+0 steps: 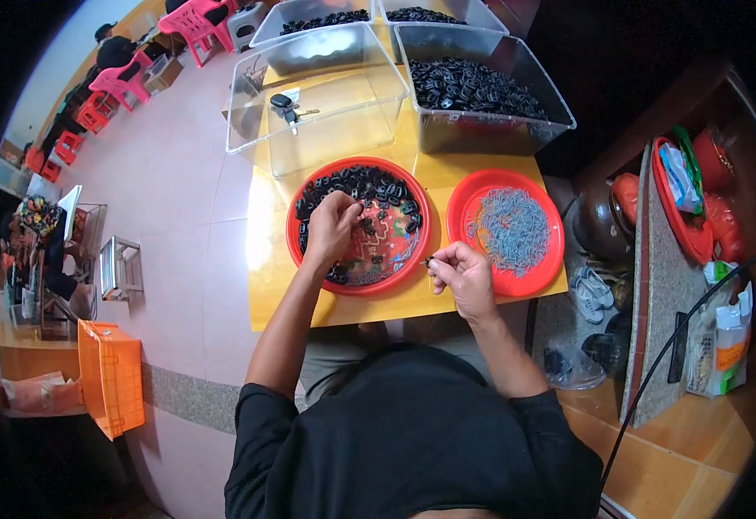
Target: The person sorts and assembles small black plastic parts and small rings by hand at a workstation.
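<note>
Head view: your left hand (334, 227) dips into black plastic parts (352, 180) in the round red tray (427, 216), its grip unclear; your right hand (463, 275) pinches a dark piece (431, 260). Clear bins (482, 134) block the desk's (267, 304) far side; metal pins (516, 229) sit right.

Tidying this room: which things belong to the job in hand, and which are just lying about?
Likely the job: black parts, red tray, grey pieces, red plate, dark piece in right hand.
Likely lying about: shoes, orange crate, brown jar.
</note>
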{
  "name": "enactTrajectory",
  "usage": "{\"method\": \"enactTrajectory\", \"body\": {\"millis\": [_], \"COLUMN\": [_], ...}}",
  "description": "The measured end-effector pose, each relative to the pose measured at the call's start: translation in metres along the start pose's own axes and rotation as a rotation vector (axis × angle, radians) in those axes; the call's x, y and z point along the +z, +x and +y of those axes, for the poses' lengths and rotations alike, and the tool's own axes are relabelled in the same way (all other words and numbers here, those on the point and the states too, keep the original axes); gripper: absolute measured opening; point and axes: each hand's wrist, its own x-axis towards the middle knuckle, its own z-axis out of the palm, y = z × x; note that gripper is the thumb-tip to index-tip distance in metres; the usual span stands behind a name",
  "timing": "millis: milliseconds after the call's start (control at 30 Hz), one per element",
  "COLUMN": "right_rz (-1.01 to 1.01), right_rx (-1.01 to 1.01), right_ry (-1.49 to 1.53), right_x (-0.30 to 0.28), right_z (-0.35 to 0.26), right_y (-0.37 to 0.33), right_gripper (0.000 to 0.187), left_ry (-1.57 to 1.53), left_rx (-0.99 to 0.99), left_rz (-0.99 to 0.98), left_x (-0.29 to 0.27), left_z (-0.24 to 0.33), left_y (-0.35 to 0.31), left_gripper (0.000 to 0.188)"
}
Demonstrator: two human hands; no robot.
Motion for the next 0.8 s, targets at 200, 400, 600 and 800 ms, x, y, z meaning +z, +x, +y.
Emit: {"method": "enactTrajectory", "body": {"millis": [200,400,600,800], "right_rz": [-0.023,-0.03,-0.028,-0.029], "right_rx": [0.011,0.019,0.004,0.03], "right_ry": [0.008,-0.01,-0.019,-0.013], "right_x": [0.006,0.008,0.008,0.01], "right_z": [-0.002,0.0,0.0,-0.002], "right_y": [-0.001,-0.003,-0.003,-0.006], "right_gripper": [0.003,0.003,0.003,0.003], "left_ry": [-0.171,-0.481,-0.094,0.145], "left_rx": [-0.154,-0.226,-0.013,0.196], "left_rz": [-0.003,-0.076,0.069,-0.032], "left_x": [0.005,0.002,0.0,0.014], "left_z": [-0.01,-0.008,-0.007,0.026], "left_y": [-0.009,-0.015,-0.018,-0.019], "left_gripper": [0.015,0.011,0.006,0.015]}}
